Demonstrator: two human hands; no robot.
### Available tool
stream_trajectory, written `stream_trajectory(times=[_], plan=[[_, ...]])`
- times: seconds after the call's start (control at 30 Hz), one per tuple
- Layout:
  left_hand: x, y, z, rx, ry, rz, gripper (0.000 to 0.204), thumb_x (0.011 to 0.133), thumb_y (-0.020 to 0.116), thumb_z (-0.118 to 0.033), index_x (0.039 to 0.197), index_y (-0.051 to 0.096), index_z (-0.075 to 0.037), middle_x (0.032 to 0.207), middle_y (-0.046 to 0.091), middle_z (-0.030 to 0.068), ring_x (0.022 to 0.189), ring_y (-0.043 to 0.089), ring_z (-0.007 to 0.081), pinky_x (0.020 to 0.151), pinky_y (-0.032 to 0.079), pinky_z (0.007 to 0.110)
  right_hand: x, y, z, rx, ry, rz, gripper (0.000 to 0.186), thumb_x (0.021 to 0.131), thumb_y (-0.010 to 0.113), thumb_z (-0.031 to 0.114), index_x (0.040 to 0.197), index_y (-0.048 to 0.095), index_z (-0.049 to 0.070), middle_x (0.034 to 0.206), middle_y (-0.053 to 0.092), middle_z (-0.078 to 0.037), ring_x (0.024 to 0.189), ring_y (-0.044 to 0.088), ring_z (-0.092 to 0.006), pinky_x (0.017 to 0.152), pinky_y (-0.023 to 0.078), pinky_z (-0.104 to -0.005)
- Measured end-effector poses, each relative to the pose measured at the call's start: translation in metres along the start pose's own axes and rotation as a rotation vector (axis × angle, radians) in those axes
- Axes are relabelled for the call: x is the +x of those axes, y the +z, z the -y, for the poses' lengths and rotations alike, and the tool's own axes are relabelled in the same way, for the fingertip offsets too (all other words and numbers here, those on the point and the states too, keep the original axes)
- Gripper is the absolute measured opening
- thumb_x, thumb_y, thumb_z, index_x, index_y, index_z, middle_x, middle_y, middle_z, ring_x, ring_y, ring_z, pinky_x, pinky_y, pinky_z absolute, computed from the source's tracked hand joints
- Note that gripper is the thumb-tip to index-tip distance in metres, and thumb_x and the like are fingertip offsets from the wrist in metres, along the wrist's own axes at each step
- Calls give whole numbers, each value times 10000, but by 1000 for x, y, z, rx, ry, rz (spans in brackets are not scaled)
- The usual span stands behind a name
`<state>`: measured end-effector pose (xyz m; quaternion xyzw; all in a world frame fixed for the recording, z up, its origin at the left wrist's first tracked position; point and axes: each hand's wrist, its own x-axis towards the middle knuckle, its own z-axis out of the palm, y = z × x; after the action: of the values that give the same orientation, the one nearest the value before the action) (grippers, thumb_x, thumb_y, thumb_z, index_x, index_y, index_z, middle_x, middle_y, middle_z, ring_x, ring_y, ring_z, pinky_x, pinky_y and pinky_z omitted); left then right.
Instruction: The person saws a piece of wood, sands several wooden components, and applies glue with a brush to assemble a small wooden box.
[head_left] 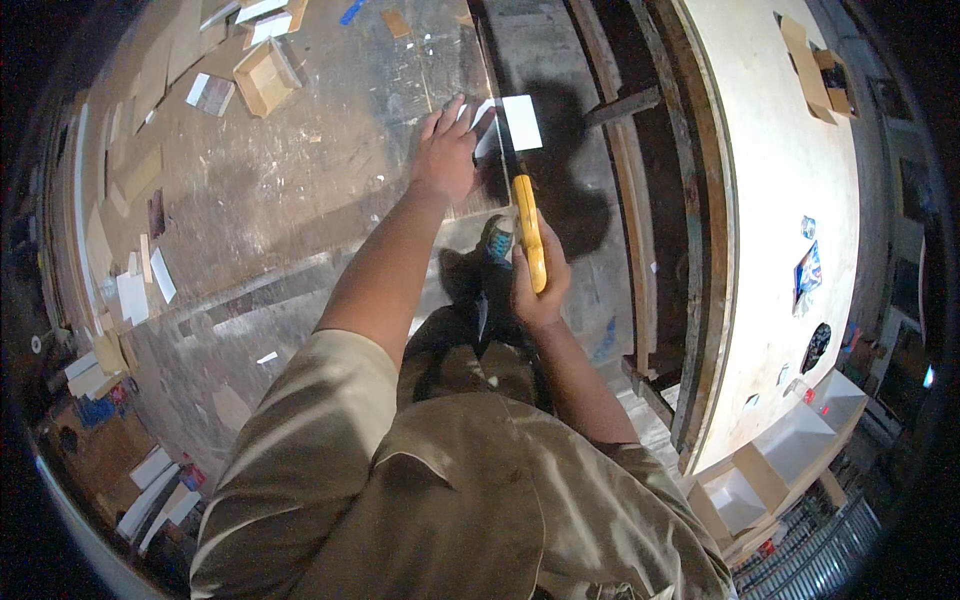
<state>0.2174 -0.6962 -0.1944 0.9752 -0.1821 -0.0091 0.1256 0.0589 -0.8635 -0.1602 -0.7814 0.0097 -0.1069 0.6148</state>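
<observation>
My right hand (545, 290) is wrapped round the yellow handle of a handsaw (528, 235). Its dark blade points away from me and crosses a white board (523, 122) at the edge of the worktable (340, 150). Part of the board lies on the table, and the rest sticks out past the edge on the right. With fingers spread, my left hand (445, 160) presses down on the table side of the board, left of the blade. How deep the blade sits in the board is too small to tell.
An open cardboard box (267, 78) and several offcuts lie on the table's left part. Below the edge is my shoe (499, 240). On the right, beyond wooden beams (625, 180), stands a pale table (770, 200) with a torn carton (812, 75) and a white-lined tray (790, 445) at its near end.
</observation>
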Motion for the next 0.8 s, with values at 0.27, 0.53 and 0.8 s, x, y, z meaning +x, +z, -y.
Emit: stream_trajectory(times=[0.27, 0.53, 0.8], plan=[[-1, -2, 0, 145, -28, 174, 661, 821, 696, -289, 1422, 499, -98, 1564, 361, 87, 1510, 188, 229, 1215, 164, 444, -4, -3, -1, -5, -10, 1, 455, 906, 612, -1, 1345, 505, -55, 1146, 665, -195, 1048, 653, -216, 918, 497, -323], [2, 9, 2, 102, 8, 10, 681, 933, 569, -421, 1531, 364, -168, 1550, 393, 109, 1487, 255, 280, 1195, 193, 462, -5, -4, -5, 1, -29, -4, 486, 897, 612, -10, 1368, 493, -42, 1199, 662, -206, 1043, 657, -209, 919, 499, -321], [5, 1, -3, 87, -7, 49, 639, 960, 522, -433, 1523, 373, -167, 1563, 376, 102, 1483, 258, 294, 1188, 196, 476, -16, -12, -9, 23, -1, 47, 541, 897, 588, -15, 1422, 458, -26, 1286, 629, -216, 1058, 671, -231, 892, 522, -326]])
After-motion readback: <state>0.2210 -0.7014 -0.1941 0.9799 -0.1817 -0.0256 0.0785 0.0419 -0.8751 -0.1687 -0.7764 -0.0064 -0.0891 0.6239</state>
